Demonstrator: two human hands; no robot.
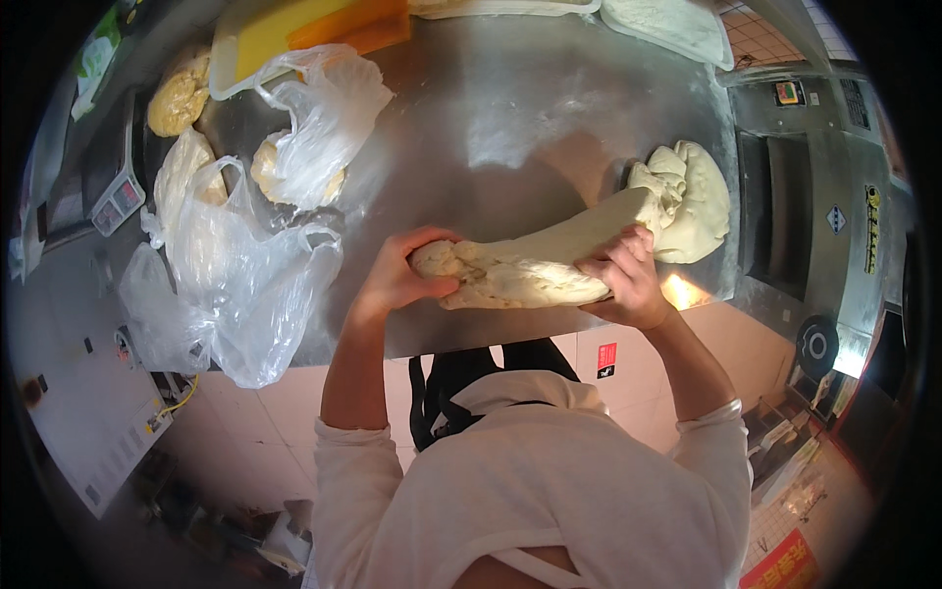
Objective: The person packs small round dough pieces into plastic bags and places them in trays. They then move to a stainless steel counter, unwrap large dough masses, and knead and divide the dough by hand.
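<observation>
A long, thick piece of pale dough (544, 254) stretches between my two hands above the near edge of the steel worktop (441, 169). My left hand (405, 272) grips its rough left end, thumb on the near side. Near the other end, my right hand (629, 276) has its fingers closed around the front edge of the dough. Behind my right hand the dough runs up against a larger folded lump of dough (695, 202) on the worktop. Whether the two are joined cannot be told. The underside of the held dough is hidden.
Clear plastic bags (235, 272) cover the worktop's left side, some with dough in them. A digital scale (118, 202) stands at the far left. Along the back are a yellow tray (257, 44), an orange scraper sheet (353, 26) and a tub of white flour (666, 29). Steel equipment (809, 184) borders the right.
</observation>
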